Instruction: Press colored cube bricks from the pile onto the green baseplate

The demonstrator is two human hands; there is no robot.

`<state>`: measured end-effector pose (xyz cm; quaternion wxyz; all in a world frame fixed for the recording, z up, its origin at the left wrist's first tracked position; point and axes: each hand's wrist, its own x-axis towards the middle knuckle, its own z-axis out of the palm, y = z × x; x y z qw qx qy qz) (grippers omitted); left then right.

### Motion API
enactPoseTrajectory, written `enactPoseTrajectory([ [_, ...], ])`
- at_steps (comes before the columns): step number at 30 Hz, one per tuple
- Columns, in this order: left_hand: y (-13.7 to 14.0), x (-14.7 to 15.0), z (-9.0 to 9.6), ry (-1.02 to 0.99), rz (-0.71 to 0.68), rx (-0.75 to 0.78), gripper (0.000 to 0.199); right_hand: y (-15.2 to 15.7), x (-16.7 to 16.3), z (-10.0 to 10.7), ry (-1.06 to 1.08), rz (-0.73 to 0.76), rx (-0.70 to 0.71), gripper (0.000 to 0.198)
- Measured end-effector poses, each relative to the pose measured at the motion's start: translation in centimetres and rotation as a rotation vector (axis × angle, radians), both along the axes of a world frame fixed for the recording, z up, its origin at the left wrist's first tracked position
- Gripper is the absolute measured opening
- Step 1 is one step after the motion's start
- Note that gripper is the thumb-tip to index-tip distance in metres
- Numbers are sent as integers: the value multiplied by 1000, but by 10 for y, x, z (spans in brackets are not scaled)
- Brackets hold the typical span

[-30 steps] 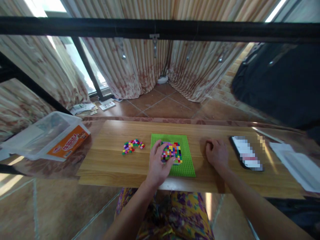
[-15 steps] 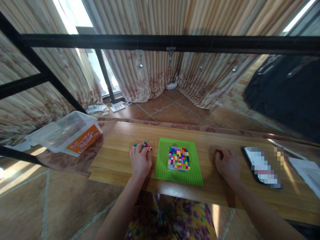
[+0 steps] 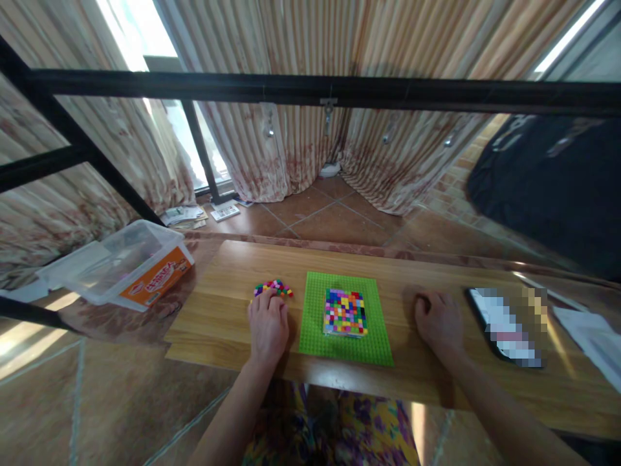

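Observation:
Just in front of my left hand point(image 3: 268, 327) lies a small pile of loose multicoloured building bricks point(image 3: 275, 285). The fingers of this hand are bent down and drawn together at the pile's near edge, and whatever is under the fingertips is hidden. A green studded baseplate point(image 3: 310, 323) lies flat to its right. On the baseplate sits a square block of many-coloured bricks point(image 3: 345, 312), with an uneven far edge on its top layer. My right hand point(image 3: 440, 322) rests on the table, right of the baseplate, fingers curled in, with nothing seen in it.
The wooden table point(image 3: 218, 323) carries a phone point(image 3: 504, 330), partly blurred out, and white paper point(image 3: 589, 340) at the right. A clear plastic box point(image 3: 155, 259) with an orange label stands left of the table. A black metal bar point(image 3: 301, 89) crosses before the curtains.
My left hand has drawn back slightly toward me from the brick pile, so more bricks show. The right hand stays at rest. The view has tilted slightly.

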<state>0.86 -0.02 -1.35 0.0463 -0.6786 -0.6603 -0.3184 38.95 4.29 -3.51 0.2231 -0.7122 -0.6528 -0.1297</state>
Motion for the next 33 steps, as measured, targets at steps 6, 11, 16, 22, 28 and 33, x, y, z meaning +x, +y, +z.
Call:
enactPoseTrajectory([
  [6,-10,4,-3,21,-68,7,13,1,-1,0,1,-13,10,27],
  [11,-14,3,-4,-1,-69,-3,15,2,1,-2,15,-6,17,25],
  [16,-24,9,2,-89,-125,-32,10,2,3,-4,14,-9,15,25],
  [22,-21,13,5,-116,-191,-109,11,2,0,-1,28,-13,8,26],
  [28,-27,18,16,-352,-204,-145,9,2,-1,1,40,-17,5,25],
  [33,-40,40,39,-479,-328,-126,8,2,-3,3,45,-31,-5,26],
])
